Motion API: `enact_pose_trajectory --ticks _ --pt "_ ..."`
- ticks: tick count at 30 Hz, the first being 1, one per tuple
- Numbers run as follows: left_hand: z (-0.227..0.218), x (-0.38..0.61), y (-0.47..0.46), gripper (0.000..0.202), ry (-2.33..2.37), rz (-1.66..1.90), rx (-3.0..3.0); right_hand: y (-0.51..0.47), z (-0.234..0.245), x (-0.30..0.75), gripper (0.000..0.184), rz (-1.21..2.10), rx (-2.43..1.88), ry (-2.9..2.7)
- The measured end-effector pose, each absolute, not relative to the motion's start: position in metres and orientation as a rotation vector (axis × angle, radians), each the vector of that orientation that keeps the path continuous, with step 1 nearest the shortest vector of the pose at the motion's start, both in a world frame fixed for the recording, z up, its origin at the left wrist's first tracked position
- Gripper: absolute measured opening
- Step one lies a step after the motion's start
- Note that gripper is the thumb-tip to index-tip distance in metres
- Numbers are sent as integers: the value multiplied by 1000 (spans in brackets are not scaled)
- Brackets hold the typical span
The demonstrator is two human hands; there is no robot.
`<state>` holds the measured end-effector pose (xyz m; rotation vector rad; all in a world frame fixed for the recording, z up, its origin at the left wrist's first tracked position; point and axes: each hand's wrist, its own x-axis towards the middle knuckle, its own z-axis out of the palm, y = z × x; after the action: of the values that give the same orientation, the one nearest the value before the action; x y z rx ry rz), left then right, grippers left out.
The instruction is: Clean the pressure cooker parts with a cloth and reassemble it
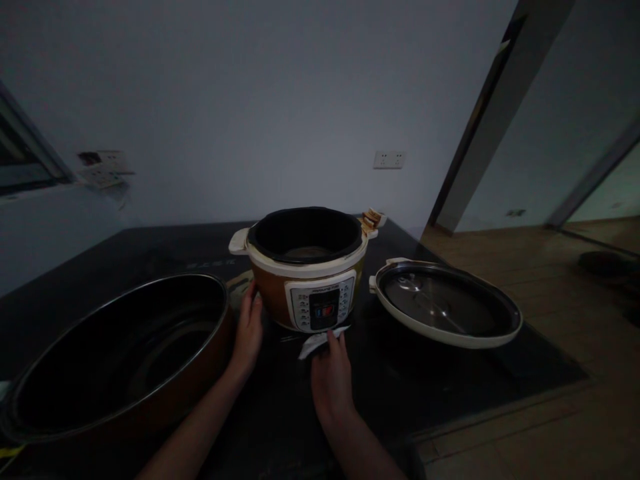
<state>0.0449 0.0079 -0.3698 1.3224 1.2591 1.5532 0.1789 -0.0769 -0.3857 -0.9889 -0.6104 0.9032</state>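
Observation:
An open electric pressure cooker (305, 267), brown with a white rim and a front control panel, stands in the middle of a dark tabletop (400, 380). My left hand (247, 330) rests flat against its lower left side, fingers stretched out. My right hand (331, 373) is closed on a white cloth (320, 341) at the foot of the cooker, just below the panel.
A large dark inner pot (125, 360) sits at the left front. The cooker's lid (447, 303) lies upside down to the right. The table's edge runs along the right, with wooden floor (550, 267) and a doorway beyond. Wall sockets (389, 159) are behind.

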Motion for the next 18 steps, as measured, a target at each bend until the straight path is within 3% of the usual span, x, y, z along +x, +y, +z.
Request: enact_pose_trajectory --ticks 11,18 --pt "-374 46 10 48 1284 1581 1360 -82 -370 178 20 1331 -886 -509" --pt "-373 46 10 49 1292 1585 1393 -83 -361 227 43 716 -1136 -947"
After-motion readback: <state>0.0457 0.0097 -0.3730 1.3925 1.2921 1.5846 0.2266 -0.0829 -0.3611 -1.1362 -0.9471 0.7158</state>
